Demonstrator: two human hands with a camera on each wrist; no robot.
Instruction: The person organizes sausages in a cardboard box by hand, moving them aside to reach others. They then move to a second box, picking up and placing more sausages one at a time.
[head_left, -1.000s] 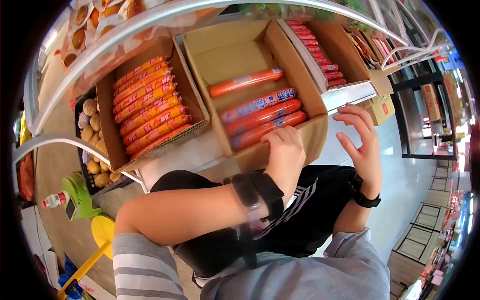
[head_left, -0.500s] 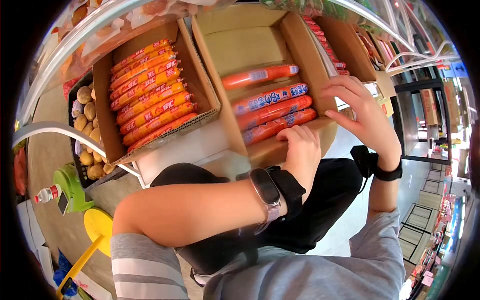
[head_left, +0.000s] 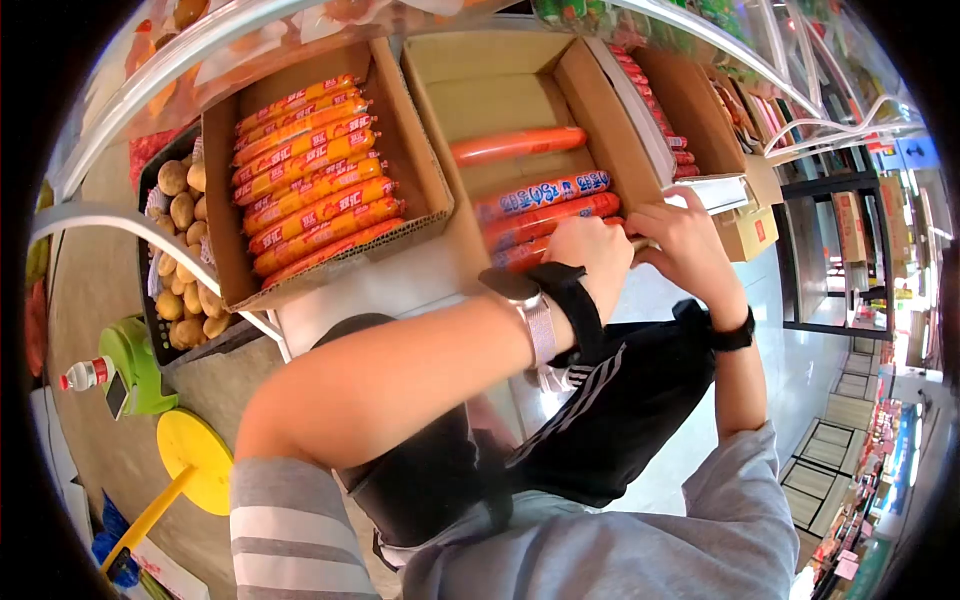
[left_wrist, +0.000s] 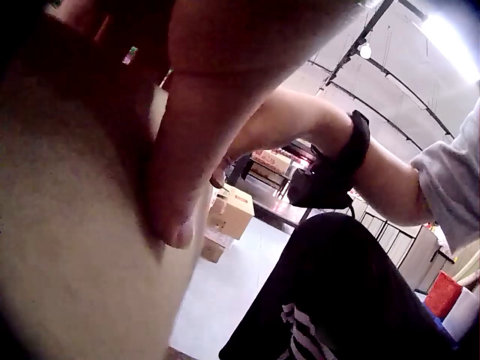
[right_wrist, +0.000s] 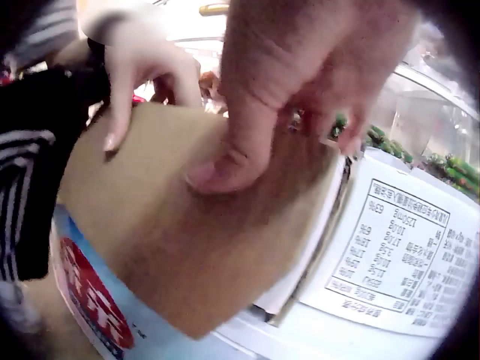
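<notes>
In the head view, a brown cardboard box holds several thick red-orange sausages in plastic casings, some with blue lettering. My left hand grips the near edge of this box, hiding part of the nearest sausages. At the box's near right corner, my right hand pinches the cardboard beside the left hand. The right wrist view shows the right thumb flat on the outer cardboard flap, with the fingers over its far side. My left thumb presses the cardboard in the left wrist view.
To the left stands a box of orange-wrapped sausages, beside a black crate of potatoes. On the right is a carton of thin red sausages. White metal bars curve around the shelf. A yellow round stool stands on the floor.
My right hand has moved from the air to the right down onto the box's near corner. The left hand has shifted along the near edge, closer to the right hand.
</notes>
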